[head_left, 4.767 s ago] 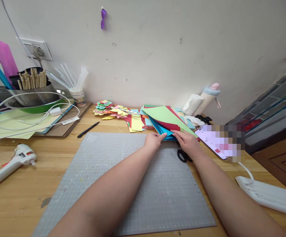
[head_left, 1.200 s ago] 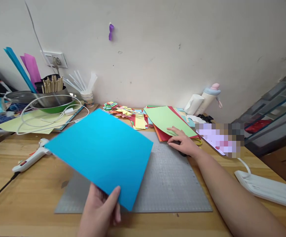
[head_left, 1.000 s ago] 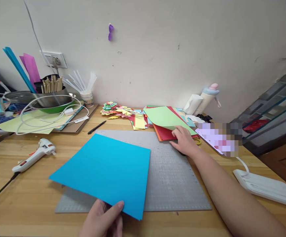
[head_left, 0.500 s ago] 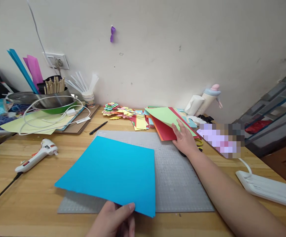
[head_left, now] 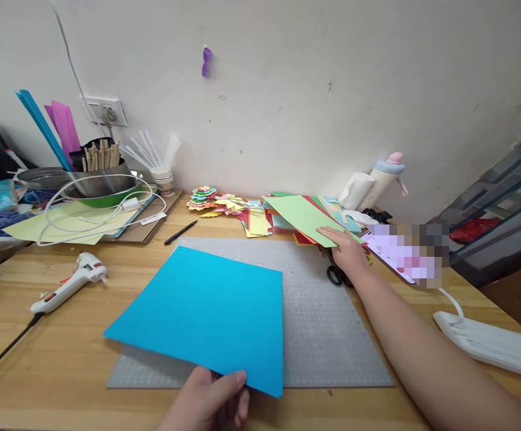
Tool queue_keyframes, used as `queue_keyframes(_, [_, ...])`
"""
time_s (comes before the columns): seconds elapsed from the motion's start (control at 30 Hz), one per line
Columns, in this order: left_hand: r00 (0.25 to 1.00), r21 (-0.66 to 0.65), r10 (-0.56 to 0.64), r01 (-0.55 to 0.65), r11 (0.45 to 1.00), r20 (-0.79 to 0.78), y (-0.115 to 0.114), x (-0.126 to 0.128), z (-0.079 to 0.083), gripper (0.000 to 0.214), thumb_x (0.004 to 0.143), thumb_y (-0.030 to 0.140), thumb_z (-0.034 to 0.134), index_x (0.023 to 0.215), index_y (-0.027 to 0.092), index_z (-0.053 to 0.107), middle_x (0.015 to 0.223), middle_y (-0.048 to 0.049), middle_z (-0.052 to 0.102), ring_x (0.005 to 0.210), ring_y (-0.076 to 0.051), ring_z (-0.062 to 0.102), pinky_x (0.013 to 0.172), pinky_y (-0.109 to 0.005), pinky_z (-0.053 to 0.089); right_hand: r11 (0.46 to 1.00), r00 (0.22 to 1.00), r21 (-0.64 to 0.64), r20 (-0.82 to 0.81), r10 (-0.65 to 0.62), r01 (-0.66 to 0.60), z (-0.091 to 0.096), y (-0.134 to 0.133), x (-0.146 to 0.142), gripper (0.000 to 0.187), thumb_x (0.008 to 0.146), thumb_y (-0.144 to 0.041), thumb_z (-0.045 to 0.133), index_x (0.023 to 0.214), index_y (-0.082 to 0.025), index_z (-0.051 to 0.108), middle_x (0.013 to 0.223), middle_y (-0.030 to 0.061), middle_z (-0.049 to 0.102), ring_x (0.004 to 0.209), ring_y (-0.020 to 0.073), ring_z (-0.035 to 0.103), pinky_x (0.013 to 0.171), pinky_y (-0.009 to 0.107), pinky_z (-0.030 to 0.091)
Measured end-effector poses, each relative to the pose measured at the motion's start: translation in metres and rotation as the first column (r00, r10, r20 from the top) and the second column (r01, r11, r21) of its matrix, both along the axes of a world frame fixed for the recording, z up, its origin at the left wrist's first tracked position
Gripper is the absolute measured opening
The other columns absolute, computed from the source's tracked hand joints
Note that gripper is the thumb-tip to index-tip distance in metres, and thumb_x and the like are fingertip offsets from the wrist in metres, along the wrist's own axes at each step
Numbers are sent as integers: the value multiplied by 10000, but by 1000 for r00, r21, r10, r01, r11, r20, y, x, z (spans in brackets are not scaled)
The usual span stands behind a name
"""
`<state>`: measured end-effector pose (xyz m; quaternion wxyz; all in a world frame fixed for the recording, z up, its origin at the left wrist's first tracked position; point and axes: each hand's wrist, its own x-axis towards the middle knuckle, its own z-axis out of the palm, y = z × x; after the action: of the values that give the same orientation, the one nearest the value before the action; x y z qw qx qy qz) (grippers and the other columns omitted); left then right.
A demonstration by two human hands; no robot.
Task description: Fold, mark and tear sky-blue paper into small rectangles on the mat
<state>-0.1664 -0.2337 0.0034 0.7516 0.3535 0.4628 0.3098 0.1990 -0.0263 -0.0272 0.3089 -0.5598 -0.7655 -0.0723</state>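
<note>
In my left hand [head_left: 218, 395] is a blue paper sheet [head_left: 211, 317], pinched at its near edge with the thumb on top. The sheet is held tilted above a grey cutting mat [head_left: 327, 335]. My right hand [head_left: 344, 242] has its fingers over the near edge of a light green paper sheet [head_left: 303, 215], which lies on other coloured sheets at the back of the mat. Its thumb is hidden. Black-handled scissors [head_left: 336, 275] lie just below that hand.
Left of the mat lie a glue gun [head_left: 69, 287] and a black pen [head_left: 180, 232]. Along the wall are a paper cup of white sticks [head_left: 162, 179], paper flowers [head_left: 202, 199] and a bottle [head_left: 381, 182]. A phone [head_left: 399, 254] and white power strip [head_left: 489, 344] are on the right.
My right hand has moved slightly back and right, and the green and red sheets have shifted with it. More of the scissors shows now. My left hand still holds the blue sheet.
</note>
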Motion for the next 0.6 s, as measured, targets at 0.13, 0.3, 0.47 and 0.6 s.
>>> queue_keyframes(0.13, [1000,12,-6,5,1000,13,0,-1,-5,518,679,614,704,486,168,525,484,19,471,513,-100,367,571,-255,267,998,999,-30,-8,53,-53,3,3,10,696,676,59,367,1230,-262,640,1298,39,634,1273,206,524,1098,526,330])
queue_keyframes(0.3, [1000,10,-23,23,1000,13,-1,-2,-8,526,696,611,693,477,166,520,479,16,475,502,-94,356,558,-252,252,998,998,-37,-27,58,-59,12,18,18,683,659,44,388,1200,-266,665,1244,35,668,1235,250,560,1097,599,297])
queue_keyframes(0.47, [1000,2,-13,13,1000,26,-1,-1,-11,509,672,615,709,505,172,525,482,16,493,490,-94,356,544,-252,254,994,993,7,-44,107,-106,23,11,22,722,636,38,384,1245,-250,642,1299,15,633,1274,202,524,1114,456,366])
queue_keyframes(0.6, [999,-3,-25,25,1000,39,0,-1,-14,517,679,615,702,489,170,521,483,15,494,483,-89,352,542,-251,249,996,996,-9,-3,85,-85,16,0,30,753,605,44,379,1239,-263,646,1292,3,637,1260,207,538,1104,459,385])
